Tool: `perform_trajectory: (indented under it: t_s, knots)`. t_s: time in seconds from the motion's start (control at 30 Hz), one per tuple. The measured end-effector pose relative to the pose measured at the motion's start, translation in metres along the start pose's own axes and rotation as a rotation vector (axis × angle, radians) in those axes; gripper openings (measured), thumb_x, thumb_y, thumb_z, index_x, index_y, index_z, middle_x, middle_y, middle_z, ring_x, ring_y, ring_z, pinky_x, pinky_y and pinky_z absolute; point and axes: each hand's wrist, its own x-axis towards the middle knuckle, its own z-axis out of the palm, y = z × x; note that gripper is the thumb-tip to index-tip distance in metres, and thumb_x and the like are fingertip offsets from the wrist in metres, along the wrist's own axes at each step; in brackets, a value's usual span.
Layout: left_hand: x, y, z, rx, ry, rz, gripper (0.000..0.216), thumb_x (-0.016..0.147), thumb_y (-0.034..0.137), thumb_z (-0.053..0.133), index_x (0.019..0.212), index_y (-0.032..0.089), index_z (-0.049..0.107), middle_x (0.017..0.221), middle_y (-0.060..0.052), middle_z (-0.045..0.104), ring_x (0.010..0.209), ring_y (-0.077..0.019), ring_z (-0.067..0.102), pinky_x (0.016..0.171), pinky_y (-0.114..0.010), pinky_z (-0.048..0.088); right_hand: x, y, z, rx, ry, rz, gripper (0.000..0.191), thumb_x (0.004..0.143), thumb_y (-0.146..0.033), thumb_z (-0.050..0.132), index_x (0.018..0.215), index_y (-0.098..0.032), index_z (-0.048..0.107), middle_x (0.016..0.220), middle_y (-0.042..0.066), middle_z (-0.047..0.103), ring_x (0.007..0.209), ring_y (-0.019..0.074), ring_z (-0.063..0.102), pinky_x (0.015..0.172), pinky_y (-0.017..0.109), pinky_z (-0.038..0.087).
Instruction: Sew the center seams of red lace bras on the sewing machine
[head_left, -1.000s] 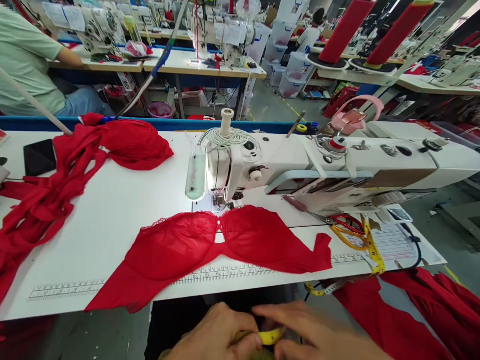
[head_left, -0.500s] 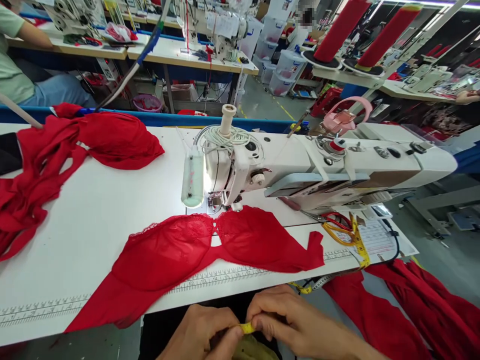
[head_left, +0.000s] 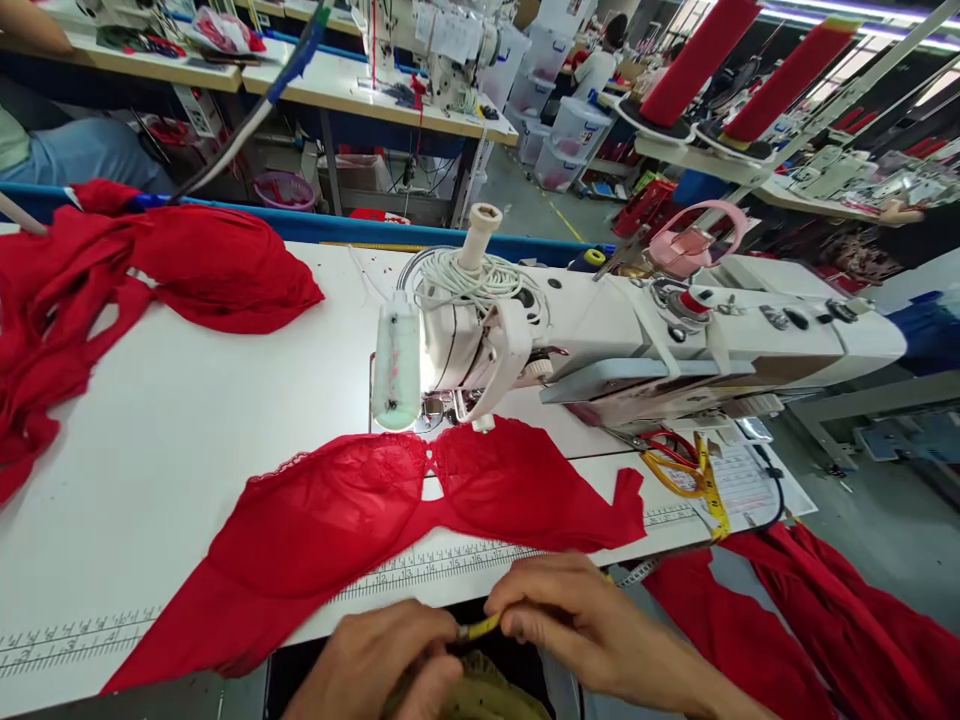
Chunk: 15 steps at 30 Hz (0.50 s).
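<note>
Left hand [head_left: 375,665] and right hand [head_left: 570,625] pinch a yellow tape [head_left: 480,628] between them, just below the counter [head_left: 187,420] edge, near the red garment [head_left: 390,510].

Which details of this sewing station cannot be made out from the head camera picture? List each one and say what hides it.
1. Yellow tape measure: only a short stretch shows between the left hand and the right hand; the fingers cover the rest.
2. Olive fabric: cut off by the bottom edge.
3. Needle area of the sewing machine: hidden behind its lamp.
4. Ruler markings along the table edge: too small to read, partly under the red garment.
</note>
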Motion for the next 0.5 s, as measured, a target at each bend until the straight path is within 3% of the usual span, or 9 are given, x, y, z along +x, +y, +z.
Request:
perform_trajectory:
  t_s: [0.07, 0.13, 0.2, 0.3, 0.4, 0.5]
  knots:
    - [0.005, -0.009, -0.011, 0.171, 0.178, 0.105, 0.021, 0.101, 0.027, 0.049, 0.114, 0.019, 0.063, 0.096, -0.003, 0.075, 0.088, -0.0137, 0.071, 0.081, -0.018, 0.056, 0.003, -0.003, -0.008, -0.003, 0.058, 0.002, 0.020, 0.099, -0.034, 0.056, 0.096, -0.022, 0.071, 0.081, 0.000, 0.070, 0.073, 0.0106, 0.060, 0.071, 0.020, 0.042]
    - [0.012, -0.019, -0.018, 0.360, 0.264, 0.183, 0.025, 0.101, 0.026, 0.050, 0.118, 0.015, 0.064, 0.106, -0.007, 0.074, 0.100, -0.0168, 0.070, 0.092, -0.024, 0.054, 0.012, -0.009, -0.015, 0.006, 0.060, -0.037, 0.021, 0.099, -0.034, 0.056, 0.093, -0.021, 0.070, 0.076, -0.001, 0.067, 0.068, 0.0097, 0.056, 0.066, 0.020, 0.040]
    - [0.019, -0.029, -0.019, 0.485, 0.227, 0.249, 0.030, 0.101, 0.030, 0.052, 0.123, 0.014, 0.064, 0.117, -0.009, 0.072, 0.114, -0.0203, 0.065, 0.106, -0.033, 0.047, 0.026, -0.014, -0.018, 0.018, 0.047, -0.089, 0.022, 0.100, -0.033, 0.055, 0.091, -0.020, 0.069, 0.074, -0.002, 0.064, 0.065, 0.0092, 0.053, 0.063, 0.020, 0.038]
    - [0.025, -0.043, -0.012, 0.537, 0.148, 0.263, 0.037, 0.098, 0.044, 0.055, 0.121, 0.017, 0.067, 0.130, -0.009, 0.068, 0.129, -0.0251, 0.057, 0.123, -0.048, 0.026, 0.052, -0.016, -0.016, -0.028, 0.049, -0.103, 0.020, 0.099, -0.029, 0.055, 0.087, -0.018, 0.068, 0.078, -0.001, 0.064, 0.071, 0.0100, 0.054, 0.066, 0.021, 0.038]
    - [0.024, -0.052, -0.004, 0.544, 0.116, 0.193, 0.040, 0.091, 0.056, 0.061, 0.114, 0.024, 0.071, 0.135, -0.008, 0.065, 0.134, -0.0290, 0.052, 0.124, -0.058, 0.011, 0.071, -0.007, -0.010, -0.118, 0.092, -0.013, 0.017, 0.095, -0.022, 0.057, 0.082, -0.018, 0.068, 0.077, -0.001, 0.065, 0.073, 0.0108, 0.055, 0.067, 0.022, 0.037]
    - [0.022, -0.055, -0.001, 0.548, 0.116, 0.166, 0.043, 0.090, 0.057, 0.062, 0.122, 0.029, 0.068, 0.136, -0.007, 0.065, 0.134, -0.0287, 0.053, 0.122, -0.064, 0.002, 0.079, 0.001, -0.006, -0.173, 0.125, 0.100, 0.016, 0.091, -0.019, 0.058, 0.079, -0.018, 0.068, 0.074, -0.002, 0.066, 0.069, 0.0111, 0.055, 0.063, 0.022, 0.035]
